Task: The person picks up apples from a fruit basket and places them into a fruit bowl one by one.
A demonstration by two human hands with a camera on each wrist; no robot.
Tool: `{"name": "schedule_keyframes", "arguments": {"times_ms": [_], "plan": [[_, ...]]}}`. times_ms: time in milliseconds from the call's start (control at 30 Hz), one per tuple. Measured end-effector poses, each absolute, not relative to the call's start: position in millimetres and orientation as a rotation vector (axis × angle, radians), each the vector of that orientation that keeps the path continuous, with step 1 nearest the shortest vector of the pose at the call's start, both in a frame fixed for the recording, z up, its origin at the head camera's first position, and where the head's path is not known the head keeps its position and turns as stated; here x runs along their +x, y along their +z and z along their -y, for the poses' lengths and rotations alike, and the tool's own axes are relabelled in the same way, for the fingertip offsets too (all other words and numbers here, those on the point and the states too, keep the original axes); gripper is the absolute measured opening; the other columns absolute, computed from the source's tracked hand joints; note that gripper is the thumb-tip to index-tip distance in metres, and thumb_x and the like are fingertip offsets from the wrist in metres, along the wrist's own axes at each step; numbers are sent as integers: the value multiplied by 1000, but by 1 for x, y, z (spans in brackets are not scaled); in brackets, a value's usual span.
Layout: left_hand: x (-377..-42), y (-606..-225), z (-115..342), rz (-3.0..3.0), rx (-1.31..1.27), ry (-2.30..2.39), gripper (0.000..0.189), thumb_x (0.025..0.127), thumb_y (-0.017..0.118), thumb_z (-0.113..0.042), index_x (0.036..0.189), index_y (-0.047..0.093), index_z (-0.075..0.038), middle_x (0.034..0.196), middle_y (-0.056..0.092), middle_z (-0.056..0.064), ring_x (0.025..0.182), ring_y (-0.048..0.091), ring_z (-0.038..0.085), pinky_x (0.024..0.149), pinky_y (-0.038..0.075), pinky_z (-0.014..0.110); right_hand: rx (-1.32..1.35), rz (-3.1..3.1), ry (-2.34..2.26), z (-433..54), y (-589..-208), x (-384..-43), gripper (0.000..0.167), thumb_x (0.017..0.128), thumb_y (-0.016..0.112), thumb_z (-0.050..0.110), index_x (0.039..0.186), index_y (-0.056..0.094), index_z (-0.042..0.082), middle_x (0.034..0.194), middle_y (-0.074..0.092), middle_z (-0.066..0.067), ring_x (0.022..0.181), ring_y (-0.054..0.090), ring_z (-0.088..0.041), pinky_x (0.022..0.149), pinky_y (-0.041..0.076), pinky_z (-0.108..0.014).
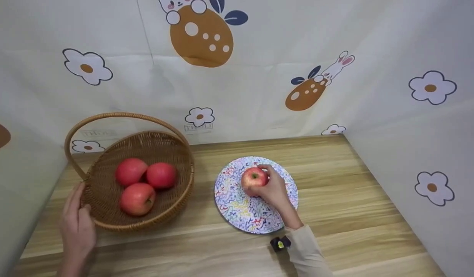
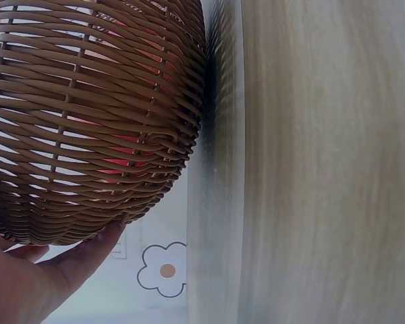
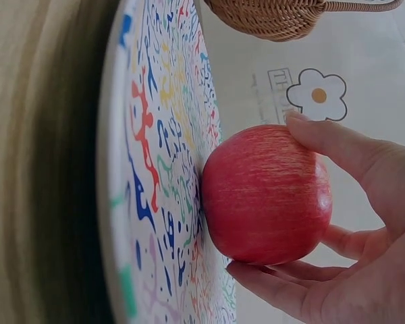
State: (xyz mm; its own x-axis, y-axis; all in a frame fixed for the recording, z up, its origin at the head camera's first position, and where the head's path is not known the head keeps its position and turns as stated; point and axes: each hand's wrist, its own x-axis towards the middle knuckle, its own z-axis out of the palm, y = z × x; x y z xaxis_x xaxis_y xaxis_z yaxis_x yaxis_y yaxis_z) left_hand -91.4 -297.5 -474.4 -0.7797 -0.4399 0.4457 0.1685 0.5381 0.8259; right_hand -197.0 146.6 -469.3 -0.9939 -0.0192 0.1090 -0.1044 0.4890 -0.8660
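On the round speckled plate (image 1: 237, 215) sits a red apple (image 1: 253, 177), stem upward. My right hand (image 1: 273, 188) grips it, thumb on one side and fingers on the other; the right wrist view shows the apple (image 3: 266, 196) against the plate's surface (image 3: 169, 135). At the left stands a brown wicker basket (image 1: 160, 146) with a tall arched handle. My left hand (image 1: 78, 229) rests against the outside of its left wall, fingers extended. From the left wrist, the hand (image 2: 47, 277) touches the woven side (image 2: 88, 135), with red showing through gaps.
Three red apples (image 1: 137, 199) lie together in the basket. A small dark object (image 1: 280, 243) is at the right sleeve, near the plate's front edge. Patterned cloth walls (image 1: 252, 96) enclose the wood-grain table (image 1: 336, 215) at the back and both sides.
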Motion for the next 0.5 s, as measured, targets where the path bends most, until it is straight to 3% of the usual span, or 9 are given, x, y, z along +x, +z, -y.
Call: {"name": "schedule_keyframes", "arguments": {"times_ms": [500], "plan": [[-90, -473, 298, 2170, 242, -1252, 56, 103, 32, -1, 158, 45, 2, 166, 37, 25, 156, 29, 39, 130, 13, 37, 134, 2655, 1533, -148, -471, -197, 77, 72, 91, 17, 139, 57, -2, 119, 70, -20, 108, 67, -32, 94, 56, -50]]}}
